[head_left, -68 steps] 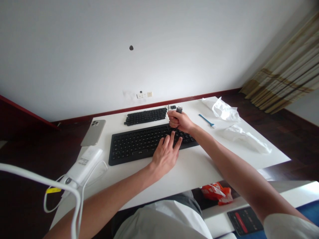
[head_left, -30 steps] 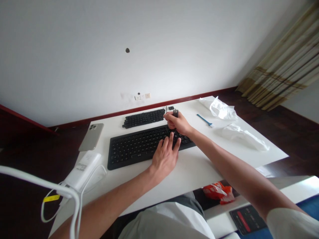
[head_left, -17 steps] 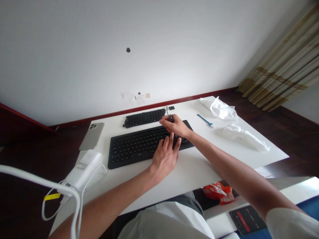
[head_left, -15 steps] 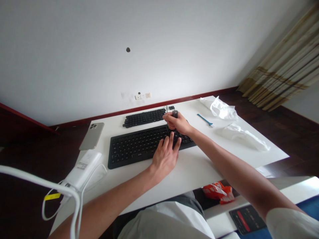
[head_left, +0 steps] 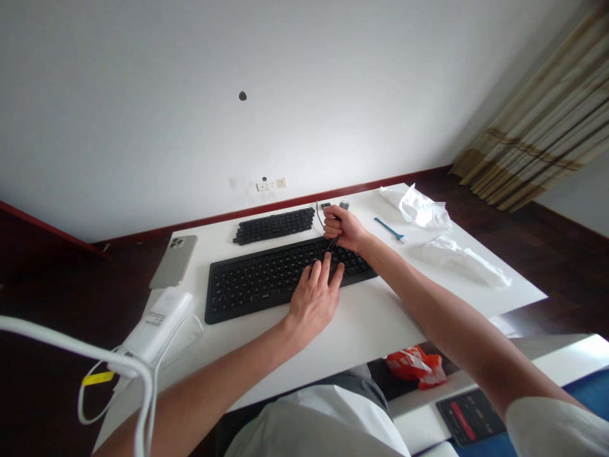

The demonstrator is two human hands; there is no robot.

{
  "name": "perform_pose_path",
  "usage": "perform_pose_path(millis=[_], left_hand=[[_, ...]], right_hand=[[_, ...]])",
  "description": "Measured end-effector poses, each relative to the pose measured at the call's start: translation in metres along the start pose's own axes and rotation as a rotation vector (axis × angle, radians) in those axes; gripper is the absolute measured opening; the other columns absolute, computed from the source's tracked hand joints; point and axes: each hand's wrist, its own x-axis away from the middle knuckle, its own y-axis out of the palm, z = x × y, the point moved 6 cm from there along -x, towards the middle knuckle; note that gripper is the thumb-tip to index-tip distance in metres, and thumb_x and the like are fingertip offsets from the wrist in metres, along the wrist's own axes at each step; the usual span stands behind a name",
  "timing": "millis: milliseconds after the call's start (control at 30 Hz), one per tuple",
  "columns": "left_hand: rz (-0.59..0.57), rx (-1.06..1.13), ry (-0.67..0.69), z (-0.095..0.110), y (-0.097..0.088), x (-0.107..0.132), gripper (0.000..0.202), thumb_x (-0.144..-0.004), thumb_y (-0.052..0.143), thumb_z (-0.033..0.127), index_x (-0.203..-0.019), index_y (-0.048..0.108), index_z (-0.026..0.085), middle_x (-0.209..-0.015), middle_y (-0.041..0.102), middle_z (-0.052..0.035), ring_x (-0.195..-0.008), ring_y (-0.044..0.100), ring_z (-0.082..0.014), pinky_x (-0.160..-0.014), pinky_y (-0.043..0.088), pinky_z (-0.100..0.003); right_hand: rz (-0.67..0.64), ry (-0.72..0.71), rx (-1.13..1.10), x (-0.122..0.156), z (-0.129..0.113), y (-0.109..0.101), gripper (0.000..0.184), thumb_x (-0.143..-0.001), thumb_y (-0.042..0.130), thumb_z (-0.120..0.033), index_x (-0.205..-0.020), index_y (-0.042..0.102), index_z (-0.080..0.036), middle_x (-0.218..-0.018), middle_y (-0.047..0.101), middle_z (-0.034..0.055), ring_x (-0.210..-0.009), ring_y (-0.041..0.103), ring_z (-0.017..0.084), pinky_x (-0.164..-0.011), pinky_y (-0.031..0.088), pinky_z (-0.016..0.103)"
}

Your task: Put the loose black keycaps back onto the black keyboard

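A black keyboard lies on the white table. Resting on its right part, my left hand has its fingers spread and pressed lightly against the keys. Just above them, my right hand is closed around a keycap puller. Its grey end pokes out above the fist, and thin dark wires reach down from the fist to the keys by my left fingertips. Behind the keyboard sits a block of loose black keycaps in rows. A few more small black keycaps lie near my right hand.
To the right are a blue brush-like tool and crumpled white wrapping. A phone and a white power adapter with cables lie left. A thick white cable crosses the lower left foreground.
My right hand has shifted slightly right and turned, so the puller's wires now point down at the keys. The left hand stays in place on the keyboard.
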Motion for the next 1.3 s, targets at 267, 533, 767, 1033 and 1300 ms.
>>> perform_pose_path(millis=[267, 533, 767, 1033, 1300], left_hand=[[0.001, -0.023, 0.004, 0.002, 0.003, 0.0, 0.056, -0.108, 0.042, 0.029, -0.163, 0.041, 0.015, -0.168, 0.034, -0.0242, -0.137, 0.053, -0.0344, -0.111, 0.047, -0.048], [-0.037, -0.083, 0.008, 0.008, 0.003, 0.003, 0.057, -0.105, 0.041, 0.018, -0.162, 0.04, 0.007, -0.162, 0.045, -0.0247, -0.139, 0.055, -0.035, -0.117, 0.044, -0.049], [-0.024, -0.078, 0.008, 0.008, 0.002, 0.003, 0.057, -0.105, 0.04, 0.017, -0.161, 0.04, 0.006, -0.163, 0.043, -0.0258, -0.141, 0.053, -0.0341, -0.118, 0.044, -0.049], [-0.017, -0.075, 0.004, 0.006, 0.002, 0.003, 0.056, -0.105, 0.04, 0.018, -0.16, 0.042, 0.007, -0.165, 0.04, -0.0253, -0.139, 0.054, -0.0337, -0.116, 0.045, -0.047], [-0.003, -0.07, 0.002, 0.006, -0.001, 0.003, 0.055, -0.106, 0.039, 0.018, -0.159, 0.045, 0.008, -0.164, 0.042, -0.024, -0.137, 0.054, -0.0331, -0.115, 0.046, -0.047]], right_hand=[[0.006, -0.12, 0.162, 0.009, -0.004, 0.018, 0.041, -0.085, 0.07, -0.032, -0.061, 0.039, -0.022, -0.05, 0.024, -0.0102, -0.044, 0.017, 0.006, -0.041, 0.019, 0.022], [-0.025, -0.285, 0.796, 0.038, 0.0, 0.059, 0.041, -0.092, 0.066, -0.038, -0.062, 0.044, -0.021, -0.053, 0.04, -0.0049, -0.051, 0.035, 0.009, -0.048, 0.028, 0.025], [-0.124, -0.215, 0.73, 0.036, -0.001, 0.056, 0.043, -0.093, 0.066, -0.042, -0.062, 0.046, -0.021, -0.051, 0.037, -0.0057, -0.047, 0.031, 0.008, -0.046, 0.024, 0.026], [-0.179, -0.077, 0.3, 0.018, -0.003, 0.031, 0.044, -0.087, 0.072, -0.037, -0.06, 0.04, -0.022, -0.049, 0.026, -0.0099, -0.043, 0.017, 0.006, -0.042, 0.015, 0.023], [-0.146, 0.011, 0.159, 0.01, -0.001, 0.014, 0.042, -0.087, 0.07, -0.035, -0.063, 0.038, -0.022, -0.048, 0.019, -0.0111, -0.044, 0.013, 0.007, -0.042, 0.023, 0.021]])
